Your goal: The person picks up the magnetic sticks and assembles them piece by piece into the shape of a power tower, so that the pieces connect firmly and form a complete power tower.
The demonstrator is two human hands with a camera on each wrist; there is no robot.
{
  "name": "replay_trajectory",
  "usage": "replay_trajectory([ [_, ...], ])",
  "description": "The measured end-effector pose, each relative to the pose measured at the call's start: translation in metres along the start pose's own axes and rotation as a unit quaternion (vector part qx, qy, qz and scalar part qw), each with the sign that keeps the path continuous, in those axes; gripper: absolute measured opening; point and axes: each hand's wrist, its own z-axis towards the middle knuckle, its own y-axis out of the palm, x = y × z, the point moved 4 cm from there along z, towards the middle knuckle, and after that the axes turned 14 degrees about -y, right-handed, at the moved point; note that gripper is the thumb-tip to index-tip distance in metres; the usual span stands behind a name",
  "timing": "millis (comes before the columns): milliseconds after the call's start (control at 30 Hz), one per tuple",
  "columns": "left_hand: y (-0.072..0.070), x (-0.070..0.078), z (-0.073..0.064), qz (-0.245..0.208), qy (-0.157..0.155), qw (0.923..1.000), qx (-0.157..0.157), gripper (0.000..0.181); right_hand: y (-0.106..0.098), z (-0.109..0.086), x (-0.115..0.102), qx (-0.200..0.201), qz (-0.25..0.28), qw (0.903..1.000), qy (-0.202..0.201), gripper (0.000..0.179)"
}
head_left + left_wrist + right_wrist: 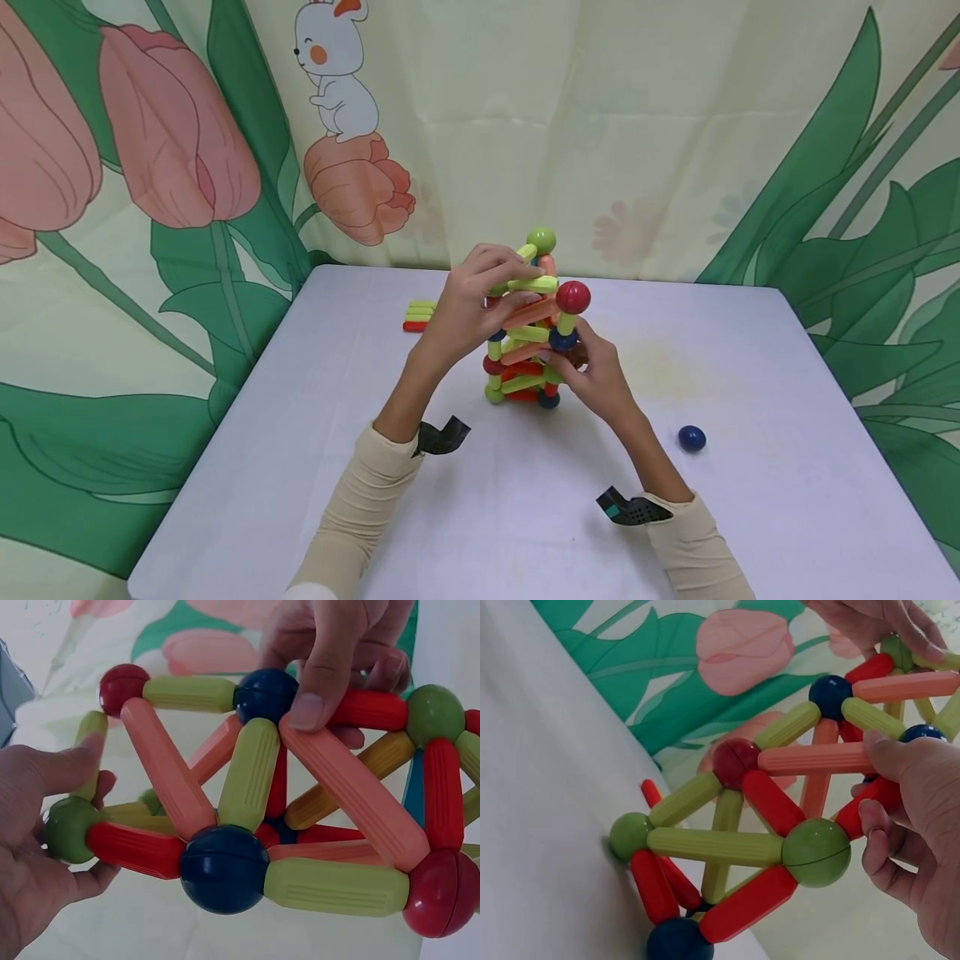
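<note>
A tall lattice tower (525, 382) of coloured rods and balls stands upright on the table. My left hand (480, 296) is at its top, pinching a yellow-green rod (91, 757) whose ends lie by a red ball (124, 690) and a green ball (71, 829). Lower down, on the tower's right side, my right hand (596, 375) steadies the frame. Its thumb and fingers grip around a red rod (866, 810) beside a dark blue ball (266, 696). Fingers hide part of these joints. A green ball (541, 241) tops the back of the tower.
Yellow-green and red rods (418, 315) lie in a row behind the left forearm. One loose dark blue ball (692, 438) rests on the white table (787, 500) right of the right wrist. A printed curtain (600, 125) hangs just behind the table's far edge.
</note>
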Motion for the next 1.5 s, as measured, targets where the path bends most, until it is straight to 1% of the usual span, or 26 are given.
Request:
replay_trajectory([
  [133, 0.002, 0.0, -0.002, 0.02, 0.022, 0.9995, 0.009, 0.016, -0.001, 0.0, 0.0, 0.0, 0.0, 1.0, -0.003, 0.051],
  [233, 0.004, 0.001, -0.003, 0.018, 0.034, 0.9991, 0.017, 0.015, -0.002, 0.001, -0.001, 0.002, 0.0, 1.0, -0.005, 0.05],
  [300, 0.005, 0.0, -0.004, 0.008, 0.033, 0.9992, 0.021, 0.018, -0.002, 0.001, -0.001, 0.003, 0.0, 1.0, -0.008, 0.048],
  [367, 0.006, -0.002, -0.004, 0.003, 0.021, 0.9994, 0.026, 0.024, -0.002, 0.001, -0.001, 0.002, -0.001, 1.0, -0.008, 0.048],
  [433, 0.006, -0.006, -0.006, -0.002, -0.003, 0.9994, 0.033, 0.033, -0.001, 0.0, -0.001, -0.001, 0.002, 1.0, -0.005, 0.049],
  [533, 0.005, -0.014, -0.01, -0.019, -0.057, 0.9973, 0.042, 0.048, 0.0, 0.0, -0.001, -0.005, 0.006, 1.0, 0.003, 0.053],
  [600, 0.005, -0.022, -0.015, -0.039, -0.098, 0.9936, 0.042, 0.057, 0.001, 0.0, -0.001, -0.006, 0.014, 0.9999, 0.008, 0.055],
  [667, 0.005, -0.03, -0.02, -0.06, -0.134, 0.9886, 0.032, 0.063, 0.001, 0.001, -0.001, -0.009, 0.02, 0.9998, 0.003, 0.057],
  [733, 0.005, -0.039, -0.025, -0.081, -0.165, 0.9828, 0.017, 0.062, 0.002, 0.001, -0.002, -0.021, 0.042, 0.9989, -0.003, 0.059],
  [800, 0.006, -0.048, -0.03, -0.102, -0.185, 0.9773, -0.002, 0.053, 0.002, 0.0, -0.004, -0.044, 0.077, 0.996, -0.013, 0.061],
  [900, 0.008, -0.062, -0.032, -0.148, -0.207, 0.9664, -0.037, 0.038, 0.004, -0.002, -0.006, -0.07, 0.15, 0.9851, -0.046, 0.061],
  [933, 0.009, -0.067, -0.032, -0.166, -0.215, 0.961, -0.051, 0.034, 0.004, -0.002, -0.006, -0.071, 0.17, 0.9809, -0.062, 0.062],
  [967, 0.011, -0.071, -0.032, -0.191, -0.222, 0.9539, -0.067, 0.033, 0.004, -0.003, -0.006, -0.061, 0.188, 0.977, -0.079, 0.065],
  [1000, 0.014, -0.076, -0.031, -0.215, -0.231, 0.9454, -0.083, 0.033, 0.003, -0.003, -0.006, -0.042, 0.201, 0.974, -0.095, 0.065],
  [1033, 0.017, -0.081, -0.03, -0.24, -0.239, 0.9358, -0.099, 0.034, 0.002, -0.003, -0.005, -0.011, 0.204, 0.9732, -0.106, 0.063],
  [1067, 0.02, -0.086, -0.029, -0.262, -0.247, 0.9259, -0.113, 0.034, 0.0, -0.003, -0.004, 0.029, 0.192, 0.9746, -0.111, 0.059],
  [1133, 0.027, -0.094, -0.027, -0.297, -0.263, 0.9074, -0.139, 0.037, -0.006, -0.003, -0.001, 0.114, 0.132, 0.9801, -0.095, 0.043],
  [1167, 0.031, -0.097, -0.026, -0.307, -0.269, 0.9007, -0.149, 0.039, -0.009, -0.004, 0.001, 0.148, 0.096, 0.9813, -0.076, 0.037],
  [1200, 0.034, -0.1, -0.025, -0.306, -0.274, 0.8988, -0.154, 0.041, -0.012, -0.004, 0.003, 0.17, 0.061, 0.9823, -0.048, 0.035],
  [1233, 0.037, -0.102, -0.024, -0.301, -0.278, 0.8986, -0.157, 0.043, -0.014, -0.003, 0.004, 0.178, 0.028, 0.9835, -0.019, 0.04],
  [1267, 0.039, -0.104, -0.023, -0.288, -0.283, 0.9017, -0.155, 0.044, -0.015, -0.003, 0.004, 0.169, 0.001, 0.9856, 0.005, 0.049],
  [1300, 0.04, -0.107, -0.023, -0.269, -0.289, 0.9065, -0.15, 0.045, -0.015, -0.001, 0.002, 0.15, -0.015, 0.9884, 0.023, 0.056],
  [1367, 0.04, -0.114, -0.024, -0.217, -0.305, 0.9174, -0.134, 0.046, -0.013, 0.003, -0.003, 0.099, -0.012, 0.9942, 0.039, 0.066],
  [1400, 0.04, -0.119, -0.025, -0.19, -0.316, 0.921, -0.126, 0.045, -0.012, 0.005, -0.006, 0.077, -0.004, 0.996, 0.046, 0.067],
  [1433, 0.038, -0.126, -0.027, -0.165, -0.33, 0.9221, -0.118, 0.044, -0.01, 0.008, -0.01, 0.06, 0.005, 0.997, 0.048, 0.066],
  [1500, 0.031, -0.143, -0.034, -0.1, -0.366, 0.9201, -0.097, 0.041, -0.007, 0.011, -0.018, 0.043, 0.019, 0.9976, 0.05, 0.064],
])
